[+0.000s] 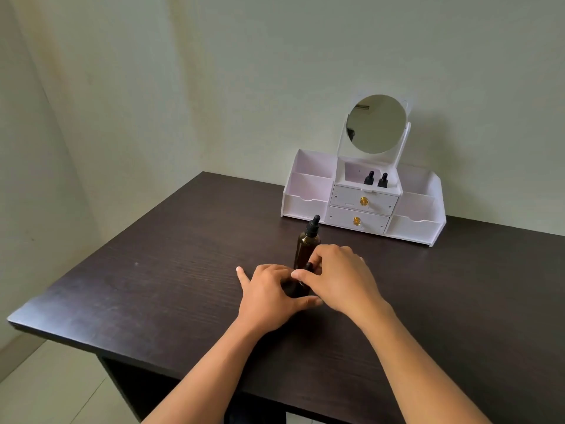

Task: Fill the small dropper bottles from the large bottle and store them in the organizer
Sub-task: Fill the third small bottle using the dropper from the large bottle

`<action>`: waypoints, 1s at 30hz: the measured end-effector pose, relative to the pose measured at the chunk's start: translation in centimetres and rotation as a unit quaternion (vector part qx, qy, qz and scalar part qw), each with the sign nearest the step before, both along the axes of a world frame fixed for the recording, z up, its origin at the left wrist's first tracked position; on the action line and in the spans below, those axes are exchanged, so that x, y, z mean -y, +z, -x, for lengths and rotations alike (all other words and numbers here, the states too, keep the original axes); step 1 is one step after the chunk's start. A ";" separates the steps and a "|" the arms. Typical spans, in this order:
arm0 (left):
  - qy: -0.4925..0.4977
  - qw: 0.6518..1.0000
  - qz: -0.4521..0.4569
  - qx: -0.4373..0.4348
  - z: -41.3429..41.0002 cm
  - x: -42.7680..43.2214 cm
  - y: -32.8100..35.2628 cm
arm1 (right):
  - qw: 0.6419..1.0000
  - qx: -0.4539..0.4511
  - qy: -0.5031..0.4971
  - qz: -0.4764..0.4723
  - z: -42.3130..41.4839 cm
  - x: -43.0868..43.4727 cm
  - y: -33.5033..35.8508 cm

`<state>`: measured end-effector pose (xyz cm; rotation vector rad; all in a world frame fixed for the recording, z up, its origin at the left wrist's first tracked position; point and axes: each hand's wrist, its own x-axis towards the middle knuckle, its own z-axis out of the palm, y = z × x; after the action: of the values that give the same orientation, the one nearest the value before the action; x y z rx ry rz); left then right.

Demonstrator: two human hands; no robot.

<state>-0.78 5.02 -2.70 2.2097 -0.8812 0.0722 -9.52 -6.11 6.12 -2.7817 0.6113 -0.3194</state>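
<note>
**Small dropper bottle [301,289] held in both hands at mid-desk, two others already stored**

Small and dark, the bottle stands on the desk [153,270] near its middle, just in front of the large amber bottle [306,243], and is mostly hidden by the hands around it. The left hand [269,296] wraps its body, thumb curled along the base, while the index finger lies straight on the wood, pointing away. The right hand [342,280] comes over the top, fingers curled and pinching the black dropper cap — apparently to turn it, though whether on or off cannot be told.

The large amber bottle is upright with its own dropper cap on. Toward the far right of the desk, against the wall, sits the white organizer [305,206] with its round mirror [376,123]. A pair of dropper bottles [369,178] stands in the top centre compartment, above the two drawers.

The risks are close at hand. The right hand's knuckles are nearly against the tall bottle, so a sharp twist or lift could knock it over. A cap left loose would leak on the way to the organizer — and setting a third bottle into that narrow compartment could topple the pair already there.
</note>
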 end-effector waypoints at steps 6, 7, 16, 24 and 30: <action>-0.017 0.999 -0.036 0.018 -0.2 0.0 0.0 | 1.000 -0.012 0.004 0.004 -0.2 -0.3 -0.3; -0.015 0.999 -0.046 0.017 -0.1 0.0 0.1 | 1.000 -0.013 0.007 0.001 -0.2 -0.3 -0.3; -0.020 0.997 -0.078 0.011 -0.2 0.2 0.1 | 0.995 -0.006 0.064 -0.075 -0.3 0.6 -0.7; -0.019 0.996 -0.085 0.016 -0.3 0.2 0.0 | 0.994 0.050 0.063 -0.072 -0.2 1.3 0.4; -0.023 0.997 -0.075 0.012 -0.2 0.0 0.2 | 0.976 0.048 0.145 -0.155 -0.2 1.9 0.2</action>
<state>-0.59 5.05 -2.53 2.3297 -0.9786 0.0121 -9.33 -8.00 6.34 -2.4908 0.2031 -0.2672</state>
